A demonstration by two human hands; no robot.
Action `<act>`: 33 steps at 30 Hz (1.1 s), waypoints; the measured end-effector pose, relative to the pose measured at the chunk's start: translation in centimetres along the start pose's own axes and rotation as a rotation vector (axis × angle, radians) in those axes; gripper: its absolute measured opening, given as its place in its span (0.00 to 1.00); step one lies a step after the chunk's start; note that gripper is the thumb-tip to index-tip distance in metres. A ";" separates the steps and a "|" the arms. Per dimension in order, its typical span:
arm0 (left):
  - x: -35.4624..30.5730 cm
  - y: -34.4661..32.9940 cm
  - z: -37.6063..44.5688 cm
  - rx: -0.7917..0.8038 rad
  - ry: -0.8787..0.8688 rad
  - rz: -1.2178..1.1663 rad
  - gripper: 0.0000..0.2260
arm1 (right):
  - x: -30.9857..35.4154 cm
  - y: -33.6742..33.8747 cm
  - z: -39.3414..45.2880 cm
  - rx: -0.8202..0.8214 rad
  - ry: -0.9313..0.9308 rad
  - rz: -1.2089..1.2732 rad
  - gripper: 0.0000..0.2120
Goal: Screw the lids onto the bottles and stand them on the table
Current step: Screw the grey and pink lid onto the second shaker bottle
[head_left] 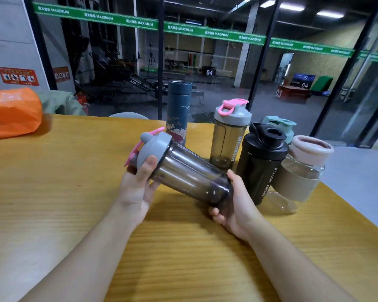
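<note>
A smoky clear shaker bottle (190,173) lies tilted in the air over the wooden table (63,192), its grey lid with pink handle (154,147) pointing up left. My left hand (138,188) grips the lid end, thumb on the lid's rim. The bottle's base sits in my right hand (231,205), whose fingers curl round it. Behind stand a dark blue flask (178,110), a grey-lidded shaker with a pink cap (229,136), a black sport bottle (262,164), a teal-lidded bottle (282,125) mostly hidden, and a glass bottle with a pink lid (303,168).
An orange bag (11,112) lies at the table's far left. The table's right edge (345,205) runs diagonally past the glass bottle. A glass wall stands behind the table.
</note>
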State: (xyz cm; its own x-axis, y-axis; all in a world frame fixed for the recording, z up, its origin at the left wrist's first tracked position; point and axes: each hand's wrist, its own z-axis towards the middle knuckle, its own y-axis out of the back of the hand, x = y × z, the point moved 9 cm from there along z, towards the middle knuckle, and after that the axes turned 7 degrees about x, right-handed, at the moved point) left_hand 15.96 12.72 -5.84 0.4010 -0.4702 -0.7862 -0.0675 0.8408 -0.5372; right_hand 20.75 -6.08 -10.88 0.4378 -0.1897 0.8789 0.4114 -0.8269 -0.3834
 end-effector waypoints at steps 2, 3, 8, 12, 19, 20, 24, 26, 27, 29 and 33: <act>-0.8 -0.7 -0.1 0.045 -0.037 0.065 0.42 | 0.0 0.1 0.0 -0.009 -0.010 -0.013 0.25; -1.0 -0.9 -0.1 0.054 -0.051 0.097 0.38 | -0.1 0.2 0.1 -0.015 -0.021 -0.016 0.26; -2.8 -3.1 0.0 0.114 -0.152 0.194 0.26 | -0.5 0.3 0.1 0.055 -0.125 0.026 0.28; -4.1 -5.7 0.4 0.170 -0.214 0.330 0.31 | -1.2 0.1 0.1 0.222 -0.264 0.136 0.31; -4.9 -10.6 0.7 0.211 -0.198 0.434 0.39 | -2.0 -0.6 -0.1 0.430 -0.411 0.309 0.34; -4.8 -10.6 0.8 0.205 -0.203 0.439 0.35 | -2.0 -0.6 -0.1 0.433 -0.411 0.322 0.33; -4.6 -11.1 1.0 0.188 -0.195 0.447 0.31 | -1.5 -1.0 -0.5 0.443 -0.383 0.343 0.29; -4.8 -11.3 1.2 0.194 -0.172 0.486 0.30 | -1.5 -0.8 -0.5 0.399 -0.368 0.355 0.30; -4.8 -11.3 1.4 0.198 -0.147 0.512 0.30 | -1.5 -0.6 -0.5 0.371 -0.360 0.356 0.31; -4.8 -11.3 1.8 0.212 -0.094 0.560 0.32 | -1.3 -0.1 -0.5 0.304 -0.328 0.334 0.32; -5.2 -11.5 2.1 0.177 -0.048 0.598 0.34 | -0.6 1.0 -0.8 0.142 -0.235 0.150 0.32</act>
State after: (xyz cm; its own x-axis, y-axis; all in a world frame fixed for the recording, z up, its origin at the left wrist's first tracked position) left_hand 16.56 6.10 5.09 0.3819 0.1043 -0.9183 -0.1421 0.9884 0.0532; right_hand 20.23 -7.21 -11.54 0.6684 -0.1624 0.7259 0.4286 -0.7135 -0.5542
